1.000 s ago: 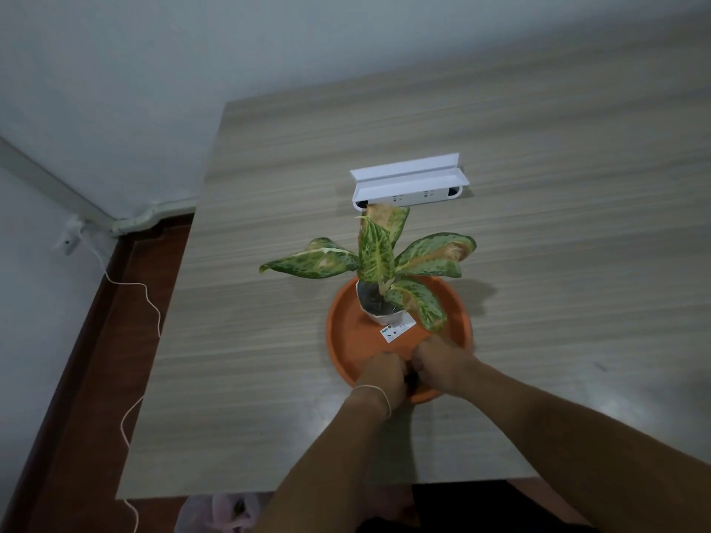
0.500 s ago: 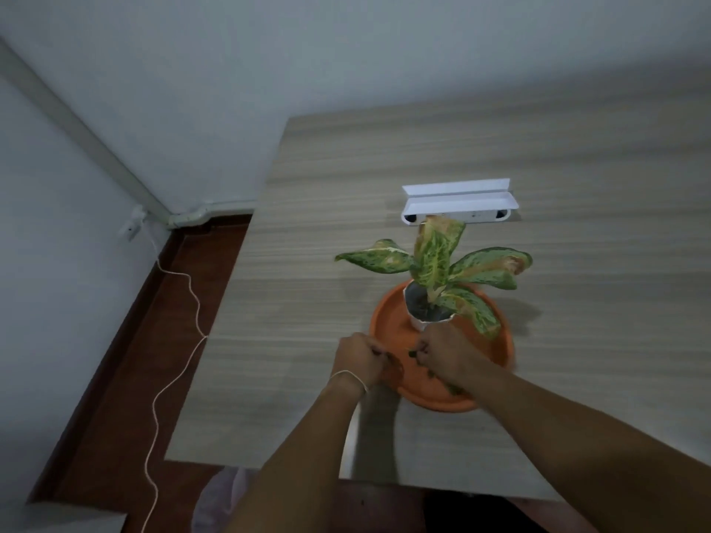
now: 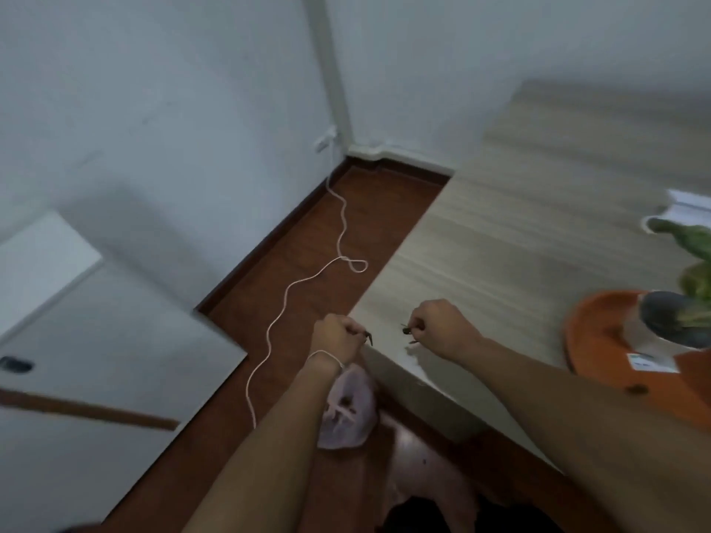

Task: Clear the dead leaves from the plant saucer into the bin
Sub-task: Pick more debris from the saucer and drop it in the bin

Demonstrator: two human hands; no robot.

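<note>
My left hand (image 3: 337,338) is closed on dark dead leaves (image 3: 368,337) just off the table's left corner, above a pink plastic bin bag (image 3: 348,411) on the floor. Over the table corner, my right hand (image 3: 442,327) pinches more dark leaf bits (image 3: 408,330). The orange saucer (image 3: 588,332) sits at the right on the table, holding the white pot (image 3: 669,325) with its green plant (image 3: 692,259). One dark leaf scrap (image 3: 636,389) lies on the saucer's near rim.
The wooden table (image 3: 519,244) fills the right side. A white cord (image 3: 307,278) snakes over the brown floor from a wall socket (image 3: 325,142). A white panel (image 3: 96,359) lies at left. A white device (image 3: 688,205) sits behind the plant.
Both hands left the saucer and moved left to the table corner, each carrying leaf bits. The view swung left and down, so the floor and pink bag now show.
</note>
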